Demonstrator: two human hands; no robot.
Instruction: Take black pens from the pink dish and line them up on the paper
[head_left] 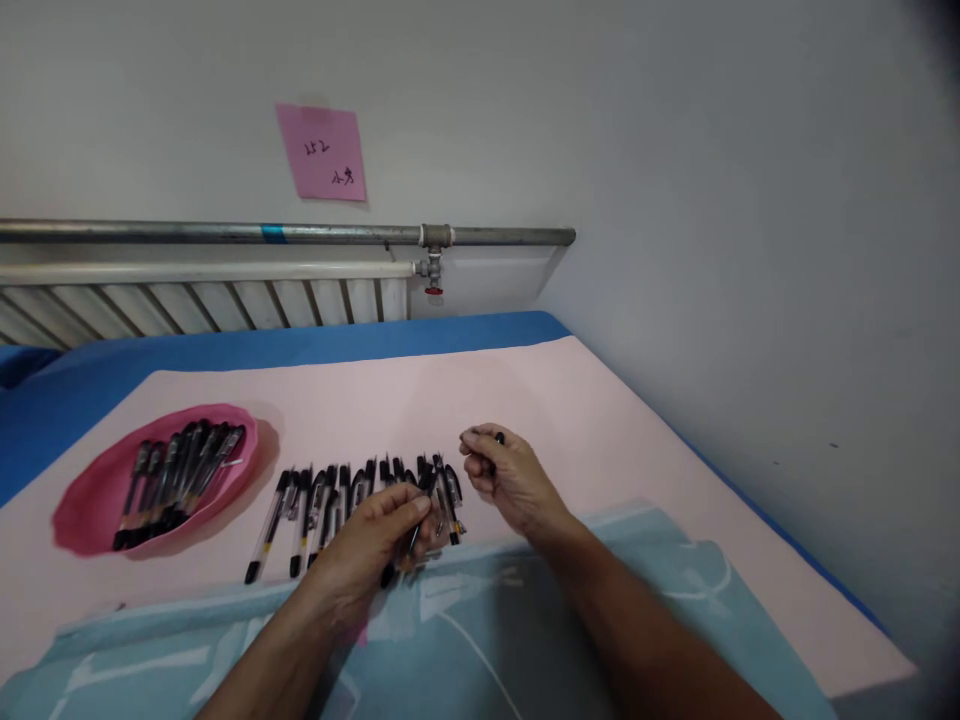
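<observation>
My left hand is closed around a clear-barrelled pen; its black end sticks out below the fingers, and the rest is partly hidden. To the right, my right hand is curled, thumb against forefinger, with a small black pen cap showing between the fingers. Several gel pens with black ends lie in a row on the pink sheet, beside and behind my left hand. Loose black caps with clips lie among their upper ends.
A pink oval basket at the left holds several capped black pens. Light blue patterned cloth covers the near edge of the pink sheet. A wall stands close on the right; a radiator and metal pipe run behind.
</observation>
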